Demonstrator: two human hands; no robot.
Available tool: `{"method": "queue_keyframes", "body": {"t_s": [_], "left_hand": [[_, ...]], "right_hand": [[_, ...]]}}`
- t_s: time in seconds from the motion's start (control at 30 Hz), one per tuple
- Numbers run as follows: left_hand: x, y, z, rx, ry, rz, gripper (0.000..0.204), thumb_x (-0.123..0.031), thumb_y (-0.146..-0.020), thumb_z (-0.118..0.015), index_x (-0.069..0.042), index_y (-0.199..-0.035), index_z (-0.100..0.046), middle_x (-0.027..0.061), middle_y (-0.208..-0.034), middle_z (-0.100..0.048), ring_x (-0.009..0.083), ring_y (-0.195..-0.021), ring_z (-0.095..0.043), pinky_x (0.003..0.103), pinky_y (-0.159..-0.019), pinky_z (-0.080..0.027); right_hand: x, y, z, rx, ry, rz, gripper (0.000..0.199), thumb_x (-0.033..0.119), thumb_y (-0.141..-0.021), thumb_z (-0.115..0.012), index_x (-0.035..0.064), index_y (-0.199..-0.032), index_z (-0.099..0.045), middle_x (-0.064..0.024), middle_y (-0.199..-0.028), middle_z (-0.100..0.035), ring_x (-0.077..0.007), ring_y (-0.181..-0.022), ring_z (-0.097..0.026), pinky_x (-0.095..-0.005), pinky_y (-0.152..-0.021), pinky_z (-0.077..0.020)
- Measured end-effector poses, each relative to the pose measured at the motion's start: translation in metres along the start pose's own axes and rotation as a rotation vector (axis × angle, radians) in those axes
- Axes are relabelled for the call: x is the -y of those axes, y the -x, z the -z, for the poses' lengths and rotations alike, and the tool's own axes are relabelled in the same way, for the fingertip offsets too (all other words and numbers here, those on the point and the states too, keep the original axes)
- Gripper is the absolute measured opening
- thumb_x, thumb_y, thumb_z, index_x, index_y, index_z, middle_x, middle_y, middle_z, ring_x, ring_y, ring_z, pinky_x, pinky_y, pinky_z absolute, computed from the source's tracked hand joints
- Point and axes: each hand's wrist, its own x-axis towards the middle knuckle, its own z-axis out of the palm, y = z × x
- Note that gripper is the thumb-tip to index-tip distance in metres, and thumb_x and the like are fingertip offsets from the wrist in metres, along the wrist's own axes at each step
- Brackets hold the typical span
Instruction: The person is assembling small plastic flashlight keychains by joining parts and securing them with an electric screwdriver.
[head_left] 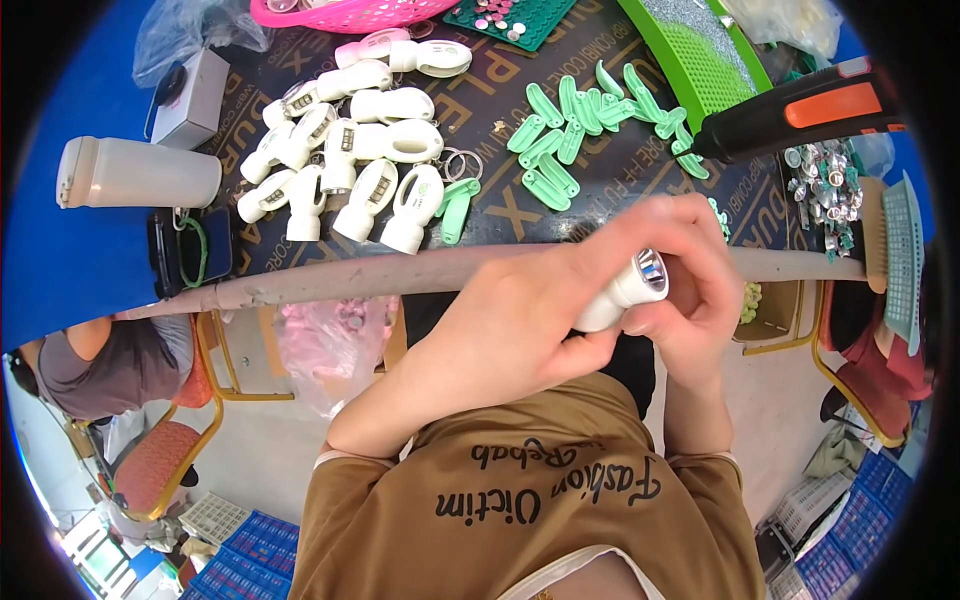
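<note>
The body of a white flashlight [602, 308] was clasped by the left hand [535, 315], near the close edge of the bench [620, 178]; its lens end, turned toward two o'clock, was pinched by the curled right hand [700, 285]. From there, mint-green clips [545, 149] were scattered at twelve o'clock, more white flashlights [380, 140] were clustered at ten, a black-and-orange tool [760, 122] was seen at one, and small metallic parts [830, 195] were heaped at two.
</note>
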Motion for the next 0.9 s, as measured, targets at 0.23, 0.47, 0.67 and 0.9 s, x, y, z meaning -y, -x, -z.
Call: {"method": "queue_keyframes", "body": {"t_s": [0.23,0.47,0.67,0.9], "left_hand": [[0.021,-0.002,-0.009,-0.04,0.255,-0.235,0.062,-0.002,-0.071,-0.062,-0.007,-0.126,-0.035,0.0097,-0.108,-0.051,0.0178,-0.083,-0.057,0.027,-0.071,-0.045],[0.026,-0.007,-0.015,-0.039,0.891,0.091,0.057,-0.006,-0.076,-0.059,-0.013,-0.123,-0.026,0.0089,-0.08,-0.049,0.0086,-0.055,-0.045,0.021,-0.046,-0.036],[0.03,-0.017,-0.014,-0.056,1.102,0.235,0.048,-0.009,-0.081,-0.049,-0.018,-0.123,-0.027,0.0106,-0.065,-0.049,0.0049,-0.041,-0.026,0.017,-0.036,-0.02],[0.029,-0.017,-0.011,-0.027,1.217,0.27,0.051,-0.002,-0.082,-0.047,-0.022,-0.124,-0.026,0.0059,-0.066,-0.048,0.0049,-0.047,-0.03,0.017,-0.04,-0.022]], "right_hand": [[0.002,-0.008,0.002,-0.07,0.136,-0.002,0.033,0.015,-0.069,-0.069,-0.0002,-0.097,-0.061,-0.001,-0.077,-0.047,-0.01,-0.066,-0.042,-0.0215,-0.056,-0.0323],[-0.001,-0.044,0.069,-0.592,0.117,0.408,0.042,0.016,-0.089,-0.051,-0.0045,-0.123,-0.038,-0.0162,-0.111,-0.051,-0.0242,-0.101,-0.05,-0.0374,-0.087,-0.0414],[0.016,-0.067,0.096,0.05,-0.176,0.024,0.073,0.035,-0.082,-0.059,-0.0033,-0.133,-0.022,-0.0265,-0.123,-0.039,-0.0374,-0.11,-0.045,-0.0478,-0.098,-0.0313],[0.004,-0.057,0.113,-0.007,-0.149,0.185,0.086,0.029,-0.063,-0.079,-0.0025,-0.128,-0.034,-0.02,-0.117,-0.049,-0.0245,-0.092,-0.055,-0.0357,-0.072,-0.0481]]}}
